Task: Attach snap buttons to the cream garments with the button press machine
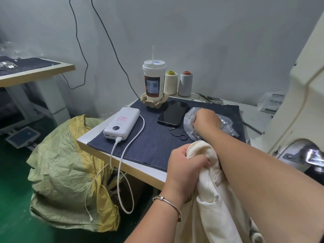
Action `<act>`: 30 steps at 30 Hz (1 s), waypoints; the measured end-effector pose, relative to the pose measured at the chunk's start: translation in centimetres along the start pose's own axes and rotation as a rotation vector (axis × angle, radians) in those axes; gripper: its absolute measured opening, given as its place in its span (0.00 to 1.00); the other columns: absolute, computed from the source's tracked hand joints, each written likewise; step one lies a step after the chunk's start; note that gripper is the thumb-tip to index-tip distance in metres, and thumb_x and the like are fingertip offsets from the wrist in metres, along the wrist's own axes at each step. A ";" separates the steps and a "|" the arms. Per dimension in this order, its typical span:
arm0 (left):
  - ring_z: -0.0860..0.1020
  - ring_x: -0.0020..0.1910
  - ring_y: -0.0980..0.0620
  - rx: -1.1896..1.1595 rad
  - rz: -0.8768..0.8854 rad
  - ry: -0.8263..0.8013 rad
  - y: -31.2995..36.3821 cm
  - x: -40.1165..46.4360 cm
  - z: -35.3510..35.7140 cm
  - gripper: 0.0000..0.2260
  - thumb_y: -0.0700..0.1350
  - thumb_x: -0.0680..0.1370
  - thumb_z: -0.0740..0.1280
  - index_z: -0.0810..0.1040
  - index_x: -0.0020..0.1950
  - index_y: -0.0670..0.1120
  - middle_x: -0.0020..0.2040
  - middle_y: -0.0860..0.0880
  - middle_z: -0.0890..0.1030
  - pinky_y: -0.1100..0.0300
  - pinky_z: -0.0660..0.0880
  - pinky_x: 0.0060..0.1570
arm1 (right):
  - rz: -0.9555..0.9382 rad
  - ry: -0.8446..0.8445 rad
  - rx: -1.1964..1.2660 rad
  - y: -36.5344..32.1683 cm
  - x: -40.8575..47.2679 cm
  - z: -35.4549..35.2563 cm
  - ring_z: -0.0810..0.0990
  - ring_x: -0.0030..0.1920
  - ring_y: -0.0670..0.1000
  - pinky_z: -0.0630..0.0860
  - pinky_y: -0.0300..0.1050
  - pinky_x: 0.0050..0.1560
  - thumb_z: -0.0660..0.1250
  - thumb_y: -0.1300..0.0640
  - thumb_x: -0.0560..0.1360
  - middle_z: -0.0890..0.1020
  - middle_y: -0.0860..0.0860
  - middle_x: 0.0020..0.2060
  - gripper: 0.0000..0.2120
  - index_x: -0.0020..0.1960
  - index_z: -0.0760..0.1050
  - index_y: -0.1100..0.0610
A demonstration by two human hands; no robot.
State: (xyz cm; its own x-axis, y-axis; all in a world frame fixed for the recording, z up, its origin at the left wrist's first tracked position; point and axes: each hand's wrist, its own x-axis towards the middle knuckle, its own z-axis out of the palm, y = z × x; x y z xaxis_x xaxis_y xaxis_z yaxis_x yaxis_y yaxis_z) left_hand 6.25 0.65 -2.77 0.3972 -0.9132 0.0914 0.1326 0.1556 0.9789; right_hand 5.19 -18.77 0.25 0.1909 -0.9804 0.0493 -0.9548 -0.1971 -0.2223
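Observation:
My left hand (185,165) grips a bunched cream garment (212,199) at the table's front edge; the cloth hangs down toward my lap. My right hand (206,120) reaches across the table into a clear plastic bag (226,123) that holds small shiny metal pieces, its fingers curled inside the bag's opening. Whether they pinch anything is hidden. The cream body of the button press machine (298,109) rises at the right, with its metal lower part (308,155) beside my right forearm.
On the dark blue cloth (152,137) lie a white power bank (122,125) with cable, a black phone (172,112), a key tag (177,134) and a takeaway cup (154,79). Two thread cones (178,83) stand behind. A yellow-green sack (64,172) sits left of the table.

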 end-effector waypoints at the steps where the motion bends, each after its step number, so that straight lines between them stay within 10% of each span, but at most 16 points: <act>1: 0.72 0.36 0.50 0.003 -0.001 0.001 0.0 0.0 0.0 0.07 0.38 0.61 0.67 0.75 0.36 0.38 0.33 0.45 0.75 0.55 0.70 0.39 | -0.004 -0.009 -0.015 0.1 0.0 0.0 0.80 0.54 0.57 0.72 0.45 0.45 0.67 0.63 0.73 0.82 0.56 0.53 0.11 0.55 0.80 0.59; 12: 0.72 0.34 0.52 0.050 0.011 0.025 0.3 0.0 0.2 0.01 0.39 0.61 0.67 0.76 0.31 0.43 0.31 0.48 0.75 0.58 0.70 0.35 | -0.062 0.369 0.213 2.1 -3.4 -1.9 0.77 0.56 0.58 0.75 0.48 0.48 0.64 0.61 0.79 0.80 0.56 0.54 0.08 0.54 0.81 0.61; 22: 0.74 0.36 0.49 0.102 -0.078 0.105 1.5 -0.7 1.4 0.07 0.39 0.59 0.67 0.81 0.35 0.42 0.33 0.46 0.77 0.54 0.71 0.39 | -0.125 0.299 1.075 5.9 -19.3 -5.7 0.78 0.38 0.44 0.75 0.38 0.43 0.70 0.60 0.76 0.81 0.46 0.37 0.06 0.40 0.79 0.54; 30: 0.70 0.36 0.48 0.193 -0.084 0.173 1.7 -1.2 2.1 0.07 0.41 0.58 0.66 0.78 0.35 0.42 0.34 0.46 0.74 0.56 0.68 0.36 | -0.276 0.546 0.771 16.5 -29.2 -4.1 0.74 0.39 0.45 0.69 0.31 0.40 0.73 0.63 0.72 0.77 0.44 0.38 0.06 0.39 0.78 0.55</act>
State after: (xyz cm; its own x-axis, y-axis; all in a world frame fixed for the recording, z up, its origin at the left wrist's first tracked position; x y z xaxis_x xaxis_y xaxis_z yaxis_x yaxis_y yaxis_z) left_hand 4.13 1.24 -0.85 0.5437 -0.8393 -0.0080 0.0025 -0.0078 1.0000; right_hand -17.05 6.67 -0.84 0.0682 -0.8009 0.5949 -0.4454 -0.5580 -0.7002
